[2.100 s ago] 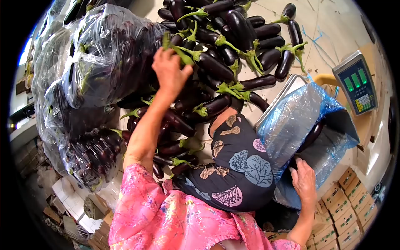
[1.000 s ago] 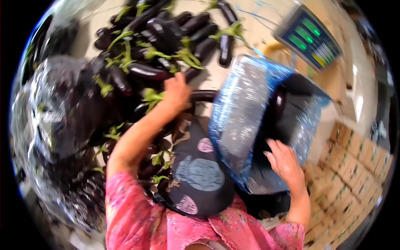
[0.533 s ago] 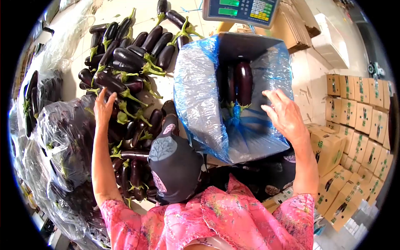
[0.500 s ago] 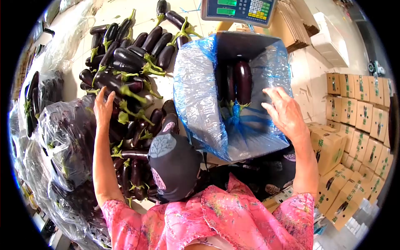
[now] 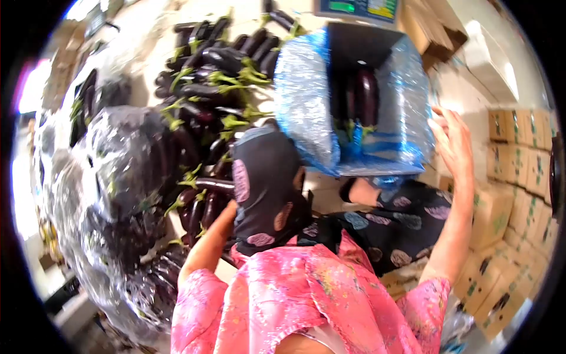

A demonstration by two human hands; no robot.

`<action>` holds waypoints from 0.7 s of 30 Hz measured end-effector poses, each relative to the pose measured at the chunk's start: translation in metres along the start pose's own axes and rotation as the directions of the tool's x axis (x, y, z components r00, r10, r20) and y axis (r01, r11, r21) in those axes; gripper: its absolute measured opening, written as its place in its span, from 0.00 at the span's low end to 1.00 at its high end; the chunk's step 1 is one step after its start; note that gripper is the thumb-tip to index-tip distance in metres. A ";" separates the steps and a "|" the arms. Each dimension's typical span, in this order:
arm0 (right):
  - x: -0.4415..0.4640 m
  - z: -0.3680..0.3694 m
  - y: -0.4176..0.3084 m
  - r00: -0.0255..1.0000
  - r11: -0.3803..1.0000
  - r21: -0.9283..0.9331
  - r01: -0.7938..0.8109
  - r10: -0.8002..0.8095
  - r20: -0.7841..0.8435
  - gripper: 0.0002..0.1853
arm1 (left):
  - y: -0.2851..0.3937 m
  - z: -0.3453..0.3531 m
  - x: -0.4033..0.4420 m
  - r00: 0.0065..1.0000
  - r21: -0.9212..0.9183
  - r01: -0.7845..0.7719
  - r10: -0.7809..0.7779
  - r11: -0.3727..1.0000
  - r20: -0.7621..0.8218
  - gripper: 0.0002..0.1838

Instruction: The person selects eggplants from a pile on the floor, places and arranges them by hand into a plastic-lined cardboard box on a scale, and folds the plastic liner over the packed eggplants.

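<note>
My right hand (image 5: 453, 138) is raised just right of the lined box, fingers apart, holding nothing. Inside that box, which has a blue plastic liner (image 5: 303, 94) folded over its sides, a dark purple eggplant (image 5: 367, 97) lies lengthwise with another, darker one against its left. My left forearm (image 5: 209, 242) reaches forward beside my bent knee (image 5: 265, 171), and the knee hides the hand and whatever it touches. Close to that spot are several loose eggplants (image 5: 215, 186). A larger heap of eggplants (image 5: 227, 59) with green stems spreads over the floor beyond.
Clear plastic bags of eggplants (image 5: 127, 147) crowd the left side. A digital scale (image 5: 356, 8) stands behind the lined box. Flat cardboard (image 5: 424, 35) and a white foam box (image 5: 489, 62) are at the back right, with stacked cartons (image 5: 513, 153) further right.
My left hand has drawn back from the heap and gone behind my knee. My right hand has moved from over the box to outside its right edge. The view has shifted.
</note>
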State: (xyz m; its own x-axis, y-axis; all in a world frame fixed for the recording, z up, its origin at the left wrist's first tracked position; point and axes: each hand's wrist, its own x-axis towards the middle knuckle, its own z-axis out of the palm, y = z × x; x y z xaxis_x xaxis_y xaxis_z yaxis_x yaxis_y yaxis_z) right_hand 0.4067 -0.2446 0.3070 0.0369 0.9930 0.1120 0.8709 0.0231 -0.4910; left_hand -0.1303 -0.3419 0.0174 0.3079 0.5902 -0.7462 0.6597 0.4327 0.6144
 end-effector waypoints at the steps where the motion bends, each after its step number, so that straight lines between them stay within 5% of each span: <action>1: -0.001 0.001 -0.002 1.000 1.000 0.017 -0.007 0.006 0.023 0.17 | -0.006 0.015 0.000 1.000 -0.004 0.009 -0.009 1.000 0.030 0.12; 6: -0.013 -0.019 -0.014 0.999 0.999 0.042 0.035 -0.036 0.032 0.17 | -0.030 0.033 -0.001 0.998 -0.042 0.054 -0.053 0.998 0.015 0.12; 7: -0.013 -0.032 -0.028 0.996 0.993 0.103 -0.054 0.045 0.082 0.17 | -0.034 0.031 -0.002 0.997 -0.055 0.071 -0.071 0.996 0.005 0.12; 14: -0.019 -0.049 -0.051 0.995 0.995 0.103 0.009 0.001 -0.097 0.12 | -0.036 0.012 -0.005 0.980 -0.098 0.201 -0.201 0.975 0.004 0.12; 17: -0.019 -0.037 -0.060 0.987 0.972 0.203 -0.114 0.088 0.133 0.12 | -0.027 0.008 -0.010 0.967 -0.108 0.256 -0.255 0.961 0.026 0.13; 18: -0.015 -0.028 -0.055 0.978 0.980 0.137 0.141 -0.160 0.134 0.12 | -0.023 0.007 -0.011 0.964 -0.110 0.265 -0.263 0.958 0.035 0.13; 21: 0.007 -0.018 -0.069 0.952 0.981 0.114 0.155 -0.179 0.248 0.14 | -0.007 0.018 -0.018 0.964 -0.134 0.263 -0.256 0.955 0.065 0.13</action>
State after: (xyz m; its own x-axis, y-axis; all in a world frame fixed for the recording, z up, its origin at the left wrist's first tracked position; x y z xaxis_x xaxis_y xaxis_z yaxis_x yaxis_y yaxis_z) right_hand 0.3558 -0.2415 0.3570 -0.2424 0.9700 -0.0194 0.8042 0.1896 -0.5633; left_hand -0.1285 -0.3682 0.0219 0.1725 0.4139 -0.8938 0.6191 0.6602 0.4252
